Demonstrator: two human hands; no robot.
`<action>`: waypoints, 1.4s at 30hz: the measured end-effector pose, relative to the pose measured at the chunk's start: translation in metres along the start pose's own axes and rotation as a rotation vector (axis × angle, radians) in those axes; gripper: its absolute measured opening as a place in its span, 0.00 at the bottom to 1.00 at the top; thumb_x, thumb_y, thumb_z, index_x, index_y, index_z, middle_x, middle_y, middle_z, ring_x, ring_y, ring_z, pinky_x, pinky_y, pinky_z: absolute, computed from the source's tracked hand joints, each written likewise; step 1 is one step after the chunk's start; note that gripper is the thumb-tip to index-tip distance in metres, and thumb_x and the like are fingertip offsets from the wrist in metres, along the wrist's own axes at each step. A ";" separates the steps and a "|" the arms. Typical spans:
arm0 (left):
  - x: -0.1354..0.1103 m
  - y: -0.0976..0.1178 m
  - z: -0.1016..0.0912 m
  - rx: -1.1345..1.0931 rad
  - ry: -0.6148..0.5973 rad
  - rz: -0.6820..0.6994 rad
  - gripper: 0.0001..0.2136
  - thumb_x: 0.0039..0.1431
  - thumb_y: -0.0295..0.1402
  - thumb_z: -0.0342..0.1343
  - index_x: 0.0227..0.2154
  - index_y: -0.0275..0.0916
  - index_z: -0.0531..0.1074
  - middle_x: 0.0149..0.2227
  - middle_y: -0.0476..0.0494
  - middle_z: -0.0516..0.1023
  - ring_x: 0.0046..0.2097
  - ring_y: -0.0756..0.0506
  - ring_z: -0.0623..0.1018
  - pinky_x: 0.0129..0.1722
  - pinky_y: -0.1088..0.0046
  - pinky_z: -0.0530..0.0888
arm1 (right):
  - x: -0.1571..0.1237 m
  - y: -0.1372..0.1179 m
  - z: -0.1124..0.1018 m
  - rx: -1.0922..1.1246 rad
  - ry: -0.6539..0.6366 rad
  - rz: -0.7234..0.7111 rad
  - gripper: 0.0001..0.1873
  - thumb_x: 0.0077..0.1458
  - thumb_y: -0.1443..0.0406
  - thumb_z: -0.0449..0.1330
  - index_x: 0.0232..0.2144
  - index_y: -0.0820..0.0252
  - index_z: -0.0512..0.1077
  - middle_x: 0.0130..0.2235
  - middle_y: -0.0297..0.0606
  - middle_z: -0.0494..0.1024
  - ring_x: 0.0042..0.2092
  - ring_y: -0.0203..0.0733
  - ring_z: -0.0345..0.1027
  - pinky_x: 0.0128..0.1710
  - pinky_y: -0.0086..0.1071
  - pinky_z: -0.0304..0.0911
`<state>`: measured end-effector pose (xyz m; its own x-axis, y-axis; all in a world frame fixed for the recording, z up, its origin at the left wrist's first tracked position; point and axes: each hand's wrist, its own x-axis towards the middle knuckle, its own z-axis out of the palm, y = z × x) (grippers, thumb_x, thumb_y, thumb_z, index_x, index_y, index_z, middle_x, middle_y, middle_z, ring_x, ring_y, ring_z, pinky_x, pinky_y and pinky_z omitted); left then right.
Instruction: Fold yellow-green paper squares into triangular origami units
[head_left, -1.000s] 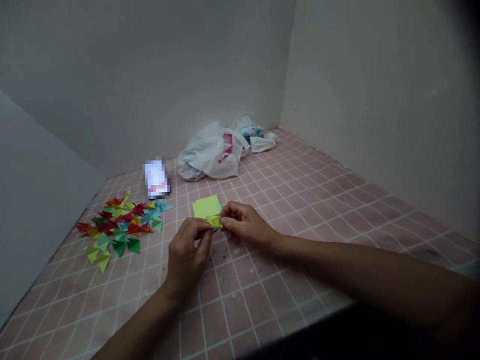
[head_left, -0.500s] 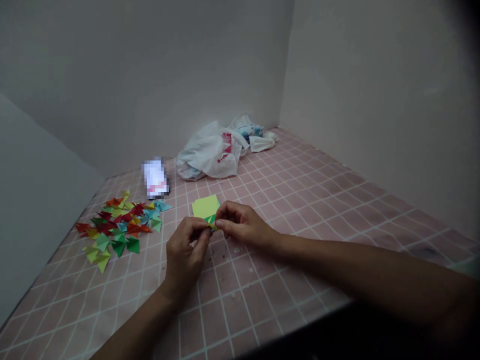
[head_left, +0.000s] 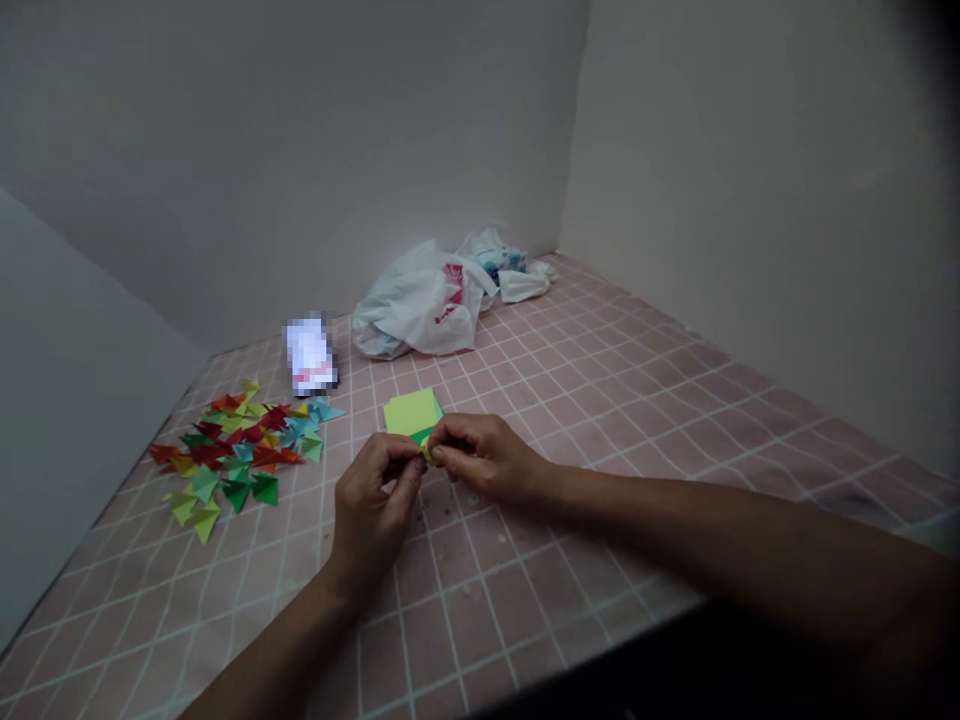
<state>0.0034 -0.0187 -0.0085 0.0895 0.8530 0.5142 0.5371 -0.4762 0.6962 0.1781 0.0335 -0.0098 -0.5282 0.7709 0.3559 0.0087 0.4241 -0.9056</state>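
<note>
My left hand (head_left: 373, 513) and my right hand (head_left: 484, 456) meet above the pink checked table (head_left: 570, 400). Both pinch a small yellow-green folded paper piece (head_left: 428, 452) between their fingertips; most of it is hidden by the fingers. Just behind the hands a small stack of square paper sheets (head_left: 411, 412) lies flat, light green on top with a darker green edge below.
A pile of several folded paper triangles (head_left: 236, 450) in red, green, yellow and blue lies at the left. A blurred white object (head_left: 310, 356) stands behind it. Crumpled white plastic bags (head_left: 435, 295) sit in the back corner. Grey walls enclose the table on three sides.
My fingers have closed tighter on the folded piece, so less of it shows. Both hands have drawn slightly together and stayed over the same spot.
</note>
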 end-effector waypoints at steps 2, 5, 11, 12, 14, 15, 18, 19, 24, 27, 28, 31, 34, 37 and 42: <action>0.000 0.000 0.000 0.001 0.002 -0.005 0.04 0.62 0.24 0.56 0.36 0.39 0.72 0.35 0.49 0.75 0.35 0.51 0.78 0.35 0.75 0.75 | -0.001 -0.002 0.001 -0.026 0.023 -0.006 0.05 0.54 0.71 0.56 0.28 0.62 0.70 0.27 0.32 0.71 0.29 0.32 0.63 0.30 0.28 0.58; -0.001 0.000 0.001 0.001 0.013 -0.004 0.03 0.62 0.25 0.56 0.36 0.40 0.72 0.35 0.49 0.75 0.34 0.50 0.78 0.34 0.74 0.75 | -0.001 -0.004 0.002 -0.015 0.055 0.008 0.05 0.55 0.70 0.56 0.27 0.61 0.69 0.26 0.31 0.70 0.28 0.32 0.61 0.30 0.28 0.57; -0.001 0.000 0.001 -0.004 0.030 -0.015 0.02 0.62 0.26 0.56 0.36 0.39 0.71 0.35 0.49 0.74 0.32 0.51 0.77 0.32 0.74 0.76 | 0.000 -0.002 0.001 0.053 0.077 0.099 0.05 0.55 0.68 0.56 0.27 0.61 0.69 0.24 0.30 0.69 0.26 0.32 0.61 0.27 0.27 0.57; -0.001 0.000 0.002 -0.019 0.039 -0.022 0.02 0.62 0.26 0.56 0.36 0.39 0.71 0.36 0.49 0.74 0.31 0.52 0.77 0.30 0.74 0.76 | 0.000 -0.002 0.001 0.082 0.089 0.125 0.05 0.55 0.67 0.57 0.28 0.60 0.68 0.23 0.29 0.69 0.25 0.31 0.61 0.26 0.27 0.57; -0.003 -0.001 0.002 -0.057 0.059 -0.044 0.02 0.63 0.26 0.56 0.36 0.39 0.71 0.38 0.48 0.73 0.29 0.53 0.77 0.28 0.76 0.76 | 0.001 -0.002 0.002 0.162 0.127 0.197 0.04 0.55 0.66 0.57 0.28 0.60 0.67 0.22 0.28 0.69 0.23 0.31 0.61 0.24 0.27 0.57; -0.003 -0.001 0.003 -0.074 0.068 -0.052 0.02 0.63 0.26 0.55 0.35 0.39 0.71 0.40 0.48 0.73 0.28 0.54 0.77 0.27 0.76 0.77 | 0.002 -0.002 0.003 0.210 0.147 0.244 0.04 0.54 0.66 0.57 0.27 0.60 0.67 0.21 0.28 0.69 0.22 0.31 0.61 0.23 0.26 0.57; -0.005 -0.001 0.004 -0.080 0.092 -0.052 0.03 0.63 0.25 0.56 0.34 0.39 0.71 0.41 0.48 0.72 0.29 0.54 0.78 0.29 0.76 0.78 | 0.003 -0.003 0.005 0.340 0.196 0.391 0.05 0.53 0.68 0.56 0.26 0.60 0.65 0.19 0.27 0.69 0.20 0.30 0.60 0.21 0.25 0.57; -0.005 -0.002 0.004 -0.070 0.096 -0.045 0.03 0.63 0.25 0.56 0.35 0.39 0.71 0.40 0.49 0.73 0.31 0.53 0.79 0.31 0.76 0.78 | 0.003 -0.003 0.005 0.373 0.204 0.424 0.05 0.53 0.68 0.55 0.25 0.60 0.65 0.18 0.28 0.69 0.20 0.30 0.60 0.21 0.25 0.57; -0.002 -0.001 0.004 0.005 0.069 0.021 0.13 0.62 0.21 0.54 0.48 0.42 0.70 0.37 0.50 0.71 0.33 0.53 0.79 0.34 0.76 0.77 | 0.003 -0.004 0.007 0.443 0.217 0.464 0.05 0.52 0.70 0.56 0.25 0.60 0.65 0.18 0.28 0.69 0.19 0.29 0.60 0.20 0.24 0.57; 0.000 0.000 0.002 0.087 0.028 0.120 0.14 0.63 0.20 0.53 0.47 0.42 0.72 0.39 0.49 0.71 0.34 0.52 0.78 0.34 0.77 0.77 | 0.003 -0.004 0.006 0.409 0.207 0.461 0.04 0.51 0.70 0.56 0.25 0.60 0.66 0.18 0.28 0.68 0.18 0.30 0.60 0.19 0.25 0.56; 0.001 0.000 0.002 0.119 0.022 0.149 0.12 0.63 0.20 0.52 0.44 0.42 0.73 0.39 0.48 0.71 0.35 0.52 0.77 0.34 0.77 0.76 | 0.003 -0.003 0.006 0.393 0.199 0.466 0.04 0.51 0.70 0.55 0.25 0.60 0.66 0.18 0.28 0.68 0.18 0.31 0.60 0.19 0.25 0.56; 0.001 0.000 0.002 0.231 0.009 0.210 0.10 0.62 0.19 0.52 0.40 0.40 0.73 0.37 0.47 0.71 0.37 0.50 0.76 0.35 0.75 0.76 | 0.003 0.000 0.005 0.317 0.169 0.470 0.04 0.52 0.69 0.55 0.25 0.59 0.65 0.18 0.28 0.67 0.19 0.31 0.60 0.19 0.26 0.55; 0.001 0.000 0.002 0.332 -0.008 0.262 0.10 0.62 0.19 0.51 0.39 0.40 0.72 0.37 0.46 0.70 0.38 0.48 0.75 0.37 0.73 0.75 | 0.002 0.001 0.005 0.194 0.134 0.385 0.03 0.52 0.67 0.56 0.27 0.59 0.66 0.20 0.28 0.66 0.22 0.32 0.60 0.22 0.26 0.54; 0.001 0.001 0.002 0.354 -0.044 0.280 0.11 0.62 0.19 0.50 0.39 0.40 0.72 0.37 0.46 0.70 0.37 0.48 0.75 0.37 0.72 0.75 | 0.001 0.001 0.004 0.092 0.122 0.292 0.04 0.52 0.65 0.59 0.30 0.59 0.67 0.23 0.28 0.66 0.25 0.32 0.59 0.25 0.27 0.53; 0.001 0.003 0.002 0.235 -0.085 0.220 0.10 0.62 0.20 0.49 0.38 0.41 0.72 0.37 0.45 0.70 0.36 0.49 0.75 0.36 0.72 0.76 | 0.001 0.001 0.002 0.026 0.164 0.267 0.05 0.54 0.65 0.58 0.28 0.60 0.67 0.25 0.30 0.68 0.27 0.34 0.60 0.27 0.28 0.54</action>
<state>0.0068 -0.0190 -0.0074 0.2891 0.7545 0.5892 0.6748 -0.5972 0.4336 0.1759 0.0337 -0.0106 -0.3666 0.9204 0.1356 0.1056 0.1860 -0.9769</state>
